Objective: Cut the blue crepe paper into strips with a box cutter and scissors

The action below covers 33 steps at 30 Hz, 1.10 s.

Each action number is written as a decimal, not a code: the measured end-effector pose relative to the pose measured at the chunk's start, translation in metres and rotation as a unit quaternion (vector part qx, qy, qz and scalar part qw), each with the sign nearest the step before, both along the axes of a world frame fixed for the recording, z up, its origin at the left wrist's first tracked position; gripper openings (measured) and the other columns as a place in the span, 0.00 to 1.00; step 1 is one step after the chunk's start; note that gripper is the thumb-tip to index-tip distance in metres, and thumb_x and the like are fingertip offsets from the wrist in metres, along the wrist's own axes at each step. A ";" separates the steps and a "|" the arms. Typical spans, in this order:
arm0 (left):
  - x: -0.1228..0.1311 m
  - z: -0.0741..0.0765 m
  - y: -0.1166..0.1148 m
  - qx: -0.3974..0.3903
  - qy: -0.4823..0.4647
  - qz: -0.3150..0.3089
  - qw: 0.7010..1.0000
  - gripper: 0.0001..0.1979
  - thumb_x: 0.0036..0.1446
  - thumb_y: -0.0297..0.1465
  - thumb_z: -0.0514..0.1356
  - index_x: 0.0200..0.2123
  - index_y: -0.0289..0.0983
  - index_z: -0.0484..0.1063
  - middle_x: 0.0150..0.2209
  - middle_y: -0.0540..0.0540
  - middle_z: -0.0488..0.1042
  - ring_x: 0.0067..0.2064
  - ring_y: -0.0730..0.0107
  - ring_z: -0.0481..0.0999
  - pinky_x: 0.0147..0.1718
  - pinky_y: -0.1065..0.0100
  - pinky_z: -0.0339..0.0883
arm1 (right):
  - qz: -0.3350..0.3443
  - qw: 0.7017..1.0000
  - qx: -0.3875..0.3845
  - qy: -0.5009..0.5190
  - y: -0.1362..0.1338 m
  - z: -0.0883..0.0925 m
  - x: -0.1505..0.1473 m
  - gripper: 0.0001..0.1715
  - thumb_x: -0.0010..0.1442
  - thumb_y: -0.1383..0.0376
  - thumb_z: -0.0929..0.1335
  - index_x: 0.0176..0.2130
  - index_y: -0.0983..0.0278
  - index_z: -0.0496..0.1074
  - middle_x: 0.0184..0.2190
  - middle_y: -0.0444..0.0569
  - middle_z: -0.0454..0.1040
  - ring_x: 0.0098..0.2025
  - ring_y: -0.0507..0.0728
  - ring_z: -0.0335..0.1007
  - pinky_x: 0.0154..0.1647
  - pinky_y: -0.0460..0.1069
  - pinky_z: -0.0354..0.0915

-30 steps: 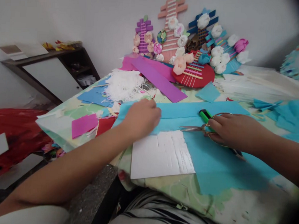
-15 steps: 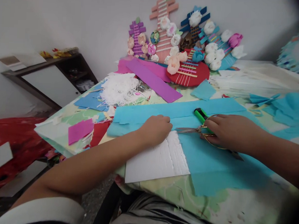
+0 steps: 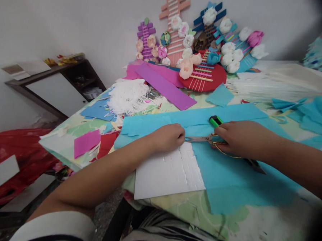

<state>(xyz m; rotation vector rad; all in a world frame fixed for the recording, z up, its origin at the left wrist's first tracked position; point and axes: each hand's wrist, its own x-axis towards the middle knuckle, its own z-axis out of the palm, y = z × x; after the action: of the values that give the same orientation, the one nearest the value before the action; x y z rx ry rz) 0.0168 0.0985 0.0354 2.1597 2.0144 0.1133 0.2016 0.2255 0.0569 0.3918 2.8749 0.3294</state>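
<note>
My right hand [image 3: 237, 137] is closed around the scissors [image 3: 207, 138], which have gold-coloured handles; their blades point left. The scissor tips reach the fingers of my left hand [image 3: 169, 137], which is curled shut at the top edge of a white foam sheet [image 3: 164, 178]. What those fingers pinch, if anything, is hidden. Rough grooves run along the sheet's right part. A green and black cutter knife [image 3: 215, 121] passes beneath my right hand; I cannot tell whether the hand touches it. Turquoise crepe paper [image 3: 227, 188] lies under the scissors, knife and foam sheet.
Behind are a white string heap [image 3: 128, 96], a purple strip [image 3: 165, 85], a red oval board [image 3: 214, 80] and several flower-decorated pieces against the wall. Crumpled turquoise paper [image 3: 315, 116] lies right. Magenta [image 3: 86, 143] and red scraps [image 3: 107, 144] lie left, near the table's edge.
My right hand and the scissors have shifted slightly left, toward my left hand. The view has moved a little; the knife, foam sheet and paper stay in place.
</note>
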 end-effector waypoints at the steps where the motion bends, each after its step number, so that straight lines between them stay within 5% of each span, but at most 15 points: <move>1: 0.000 0.000 0.000 0.000 -0.001 0.001 1.000 0.11 0.55 0.26 0.48 0.27 0.35 0.69 0.30 0.47 0.68 0.32 0.70 0.66 0.31 0.70 0.59 | -0.001 1.000 -0.001 -0.003 0.000 0.001 -0.001 0.17 0.56 0.55 0.60 0.31 0.66 0.68 0.29 0.53 0.73 0.30 0.58 0.68 0.22 0.47 0.45; 12: 0.002 0.000 -0.001 0.014 -0.006 0.008 1.000 0.10 0.54 0.26 0.48 0.27 0.35 0.68 0.30 0.47 0.67 0.32 0.69 0.65 0.32 0.68 0.59 | -0.027 0.998 0.021 -0.053 0.001 0.007 0.000 0.17 0.55 0.55 0.61 0.31 0.65 0.68 0.29 0.53 0.73 0.30 0.60 0.69 0.20 0.47 0.43; 25: 0.000 -0.002 -0.002 0.041 -0.037 0.029 0.998 0.09 0.53 0.26 0.49 0.25 0.36 0.67 0.29 0.47 0.67 0.30 0.70 0.65 0.29 0.69 0.58 | 0.058 0.991 0.121 0.008 -0.009 0.000 0.013 0.15 0.60 0.62 0.57 0.32 0.67 0.68 0.30 0.57 0.73 0.30 0.60 0.69 0.22 0.49 0.45; 33: -0.002 -0.002 -0.003 0.065 -0.051 0.037 0.996 0.09 0.53 0.26 0.48 0.25 0.36 0.66 0.29 0.48 0.67 0.30 0.71 0.64 0.28 0.70 0.56 | 0.014 0.997 0.073 0.025 -0.011 0.000 0.016 0.18 0.60 0.57 0.58 0.33 0.67 0.69 0.31 0.57 0.73 0.32 0.60 0.69 0.23 0.49 0.47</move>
<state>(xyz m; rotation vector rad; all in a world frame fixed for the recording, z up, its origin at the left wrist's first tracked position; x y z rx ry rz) 0.0149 0.0954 0.0333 2.1051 2.0827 0.3681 0.2176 0.2142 0.0565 0.3888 2.9160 0.5448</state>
